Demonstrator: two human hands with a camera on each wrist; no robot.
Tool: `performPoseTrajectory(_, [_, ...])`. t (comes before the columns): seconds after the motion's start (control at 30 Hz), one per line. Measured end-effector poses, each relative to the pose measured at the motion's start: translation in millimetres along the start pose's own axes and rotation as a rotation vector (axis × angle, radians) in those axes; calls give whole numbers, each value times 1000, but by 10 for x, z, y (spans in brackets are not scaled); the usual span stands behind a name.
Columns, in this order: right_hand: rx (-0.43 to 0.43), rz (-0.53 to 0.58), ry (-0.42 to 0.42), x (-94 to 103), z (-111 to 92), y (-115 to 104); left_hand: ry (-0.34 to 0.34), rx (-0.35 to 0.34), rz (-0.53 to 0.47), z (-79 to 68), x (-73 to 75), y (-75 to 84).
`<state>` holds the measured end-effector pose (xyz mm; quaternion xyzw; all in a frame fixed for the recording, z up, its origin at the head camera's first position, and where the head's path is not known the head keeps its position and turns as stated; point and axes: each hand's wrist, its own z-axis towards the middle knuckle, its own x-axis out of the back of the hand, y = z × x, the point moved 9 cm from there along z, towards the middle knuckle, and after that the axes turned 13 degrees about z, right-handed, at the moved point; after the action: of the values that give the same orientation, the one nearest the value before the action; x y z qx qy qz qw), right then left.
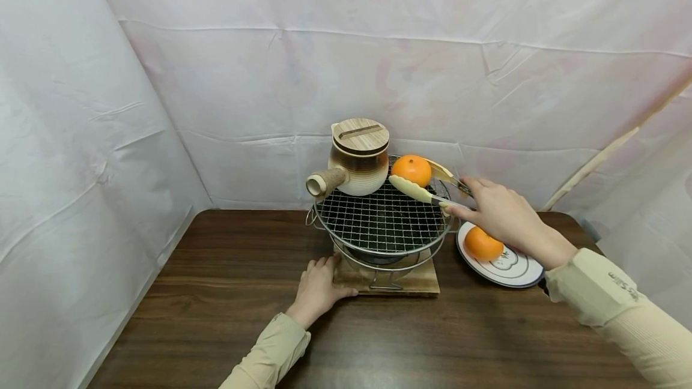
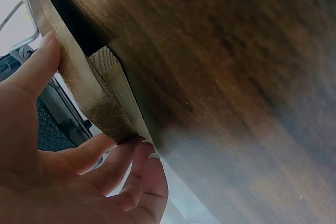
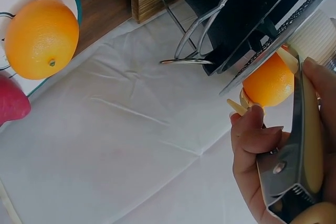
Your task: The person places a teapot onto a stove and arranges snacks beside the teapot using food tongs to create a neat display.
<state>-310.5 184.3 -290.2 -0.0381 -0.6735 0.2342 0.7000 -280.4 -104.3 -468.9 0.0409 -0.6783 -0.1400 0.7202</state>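
My right hand holds metal tongs with cream scalloped tips. Between those tips is an orange, at the right back of the round wire grill rack; whether it bears on the mesh is hard to tell. In the right wrist view, fingers and thumb wrap the tongs' arms. Low in front, my left hand grips the left corner of the wooden board under the grill. The left wrist view shows the thumb against the board's edge and fingertips at its corner.
A brown-and-cream pot with a wooden lid and side handle stands on the rack's back left. Right of the grill, a plate bears another orange. A red rounded thing shows beside it. White cloth hangs behind the table.
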Motion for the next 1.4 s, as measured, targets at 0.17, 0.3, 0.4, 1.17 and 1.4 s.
performPoseTrajectory(0.17, [-3,-4,1,-15,16,-17,5,-6,-5,1,-4,1])
performPoseTrajectory(0.3, [-3,-5,2,-17,17,-23,5,-8,-6,2,-5,2])
performPoseTrajectory(0.4, [-2,-2,1,-19,15,-21,5,-9,-3,3,-3,1])
performPoseTrajectory(1.17, [-23,47,16,24,-36,37,21,-20,-1,-2,2,8])
performPoseTrajectory(1.4, [-44,71,48,116,-87,26,30,-25,9,-7,17,19])
